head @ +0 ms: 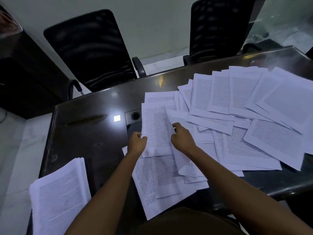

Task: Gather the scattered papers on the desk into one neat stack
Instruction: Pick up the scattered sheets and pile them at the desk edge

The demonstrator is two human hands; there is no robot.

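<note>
While the left hand [137,143] pinches the left edge of a printed sheet [155,131] and the right hand [182,138] curls round its right edge, loose papers [237,116] fan across the desk [88,133] to the right. Best, I'd say, to lift it flat and square its corners on the stack [57,197] at the near-left corner.

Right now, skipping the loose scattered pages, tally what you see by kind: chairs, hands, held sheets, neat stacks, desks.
Black mesh-backed office chairs: 2
Bare hands, left hand and right hand: 2
White printed sheet pinched by both hands: 1
Neat stack of white printed paper: 1
Dark glossy desk: 1
Total: 7
</note>
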